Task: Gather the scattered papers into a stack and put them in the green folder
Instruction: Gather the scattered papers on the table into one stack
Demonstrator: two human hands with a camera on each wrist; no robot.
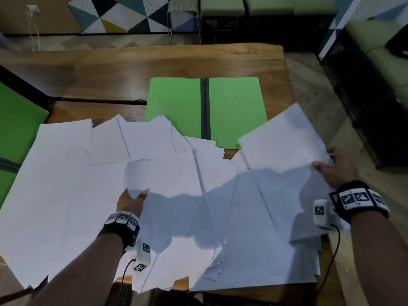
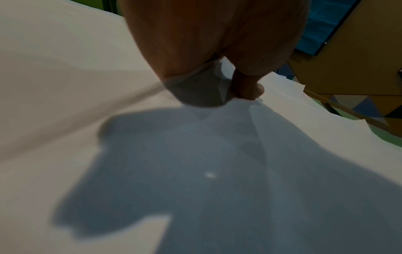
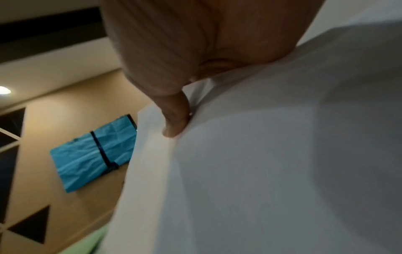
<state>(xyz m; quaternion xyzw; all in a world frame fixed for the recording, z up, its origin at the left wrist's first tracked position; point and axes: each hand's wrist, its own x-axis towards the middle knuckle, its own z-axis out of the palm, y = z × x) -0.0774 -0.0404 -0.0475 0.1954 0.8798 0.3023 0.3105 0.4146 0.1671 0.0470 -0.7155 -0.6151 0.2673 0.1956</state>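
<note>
Several white papers [image 1: 66, 184] lie fanned over the near half of the wooden table [image 1: 132, 69]. The green folder [image 1: 234, 107] lies open behind them, its dark spine in the middle. My left hand [image 1: 134, 198] pinches the near corner of a sheet [image 1: 167, 173] in the middle of the pile, thumb on top, fingers hidden beneath; in the left wrist view the left hand [image 2: 217, 86] holds the paper corner [image 2: 195, 92]. My right hand [image 1: 331, 166] grips the right edge of a lifted sheet [image 1: 284, 140] at the table's right side; the right wrist view shows the thumb [image 3: 176, 120] on that sheet [image 3: 261, 171].
A second green folder [image 1: 17, 129] lies at the left edge of the table. Green-cushioned seats [image 1: 265, 7] and a metal stool [image 1: 183, 18] stand beyond the far edge. The table's right edge runs just beside my right hand, with floor [image 1: 320, 107] beyond.
</note>
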